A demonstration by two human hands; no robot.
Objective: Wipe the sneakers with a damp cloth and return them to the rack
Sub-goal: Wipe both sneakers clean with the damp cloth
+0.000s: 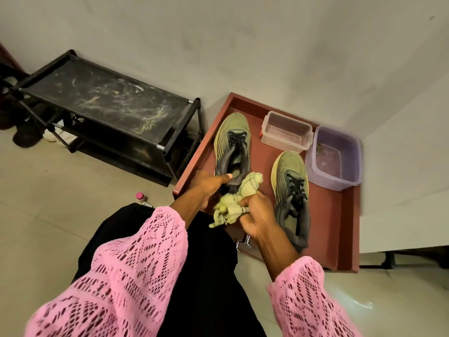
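My left hand [206,184] grips the heel collar of the left sneaker [232,144], thumb laid along the rim of the opening. My right hand [257,215] is clenched around the bunched yellow cloth [233,203], which touches that sneaker's heel. Both sneakers rest on the red tray [340,227] that serves as the table; the right sneaker [292,190] lies just beside my right hand, untouched.

Handling, as judged: the sneakers look light, with soft mesh uppers and a firmer sole edge. The heel collar is padded yet gives a secure hold; gripping there leaves the toe and sides free for wiping. The cloth is limp and should conform to curves.

At the far edge of the tray stand a clear lidless container [286,132] and a purple tub [335,159]. The black rack [109,105], its top shelf dusty, stands to the left on the floor.

A small mark near the left sneaker's heel is too small to read. No other writing is legible.
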